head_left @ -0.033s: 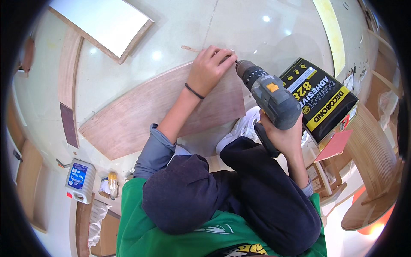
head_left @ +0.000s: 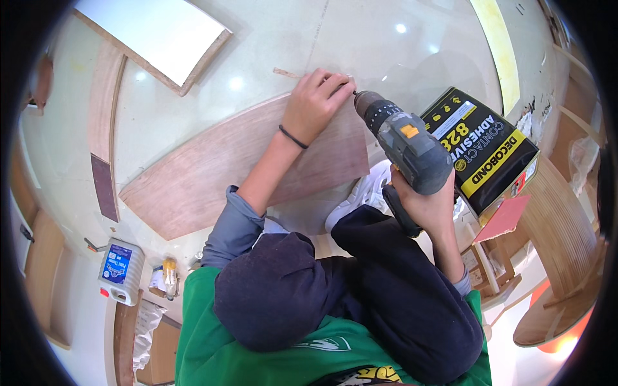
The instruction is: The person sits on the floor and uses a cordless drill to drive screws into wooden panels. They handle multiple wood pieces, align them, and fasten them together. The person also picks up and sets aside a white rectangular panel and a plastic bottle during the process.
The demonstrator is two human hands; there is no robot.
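Observation:
My right hand grips a grey and black cordless drill by its handle. The drill's chuck faces up and left, its bit close to my left fingertips. My left hand, a dark band at its wrist, is over the far right end of a curved reddish-brown wooden panel. Its fingers are bent and closed together by the bit; whatever they pinch there is hidden. The panel spans the floor in front of me, its right part partly behind my left hand and forearm.
Right of the drill stands a black and yellow rectangular adhesive tin. A white-topped board and a curved wooden strip lie at far left. A grey jug and a small bottle stand near left. My white shoe is beside the panel.

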